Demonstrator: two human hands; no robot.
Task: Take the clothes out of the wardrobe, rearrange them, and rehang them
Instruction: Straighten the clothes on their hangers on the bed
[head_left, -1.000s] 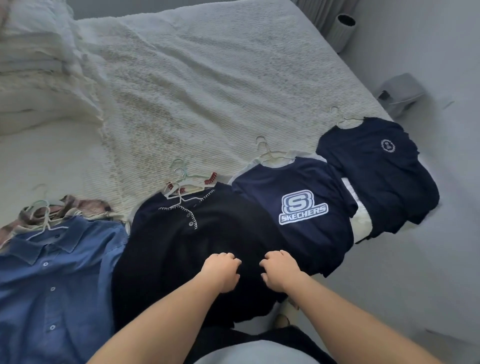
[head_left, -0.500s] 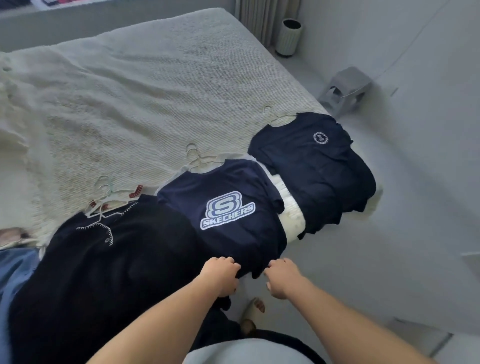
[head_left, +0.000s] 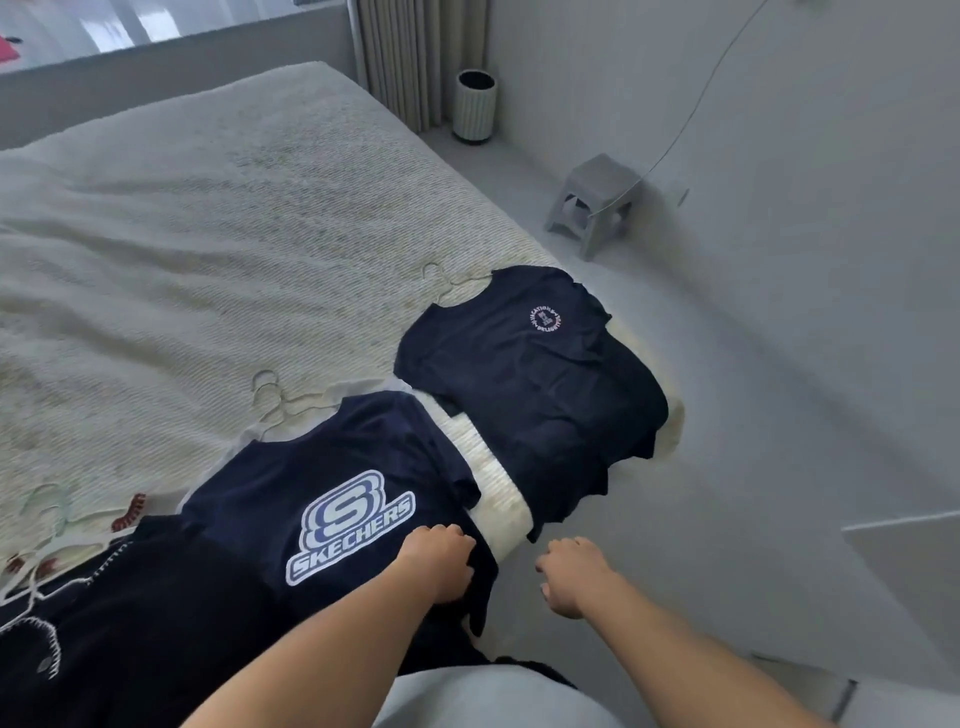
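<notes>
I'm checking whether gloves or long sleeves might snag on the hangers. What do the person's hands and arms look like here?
Both hands, left hand and right hand, are bare: no gloves, rings, watch or bracelets visible. Both forearms are uncovered right to the frame's bottom edge, so no sleeves show.

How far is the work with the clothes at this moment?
Done: shirts are out of the wardrobe and lie in a row on the bed, on hangers: the black top, the logo T-shirt and the navy T-shirt. In hand: the left hand grips the logo T-shirt's hem; the right hand hangs curled beside the bed, holding nothing. Left: rehanging everything.
</notes>
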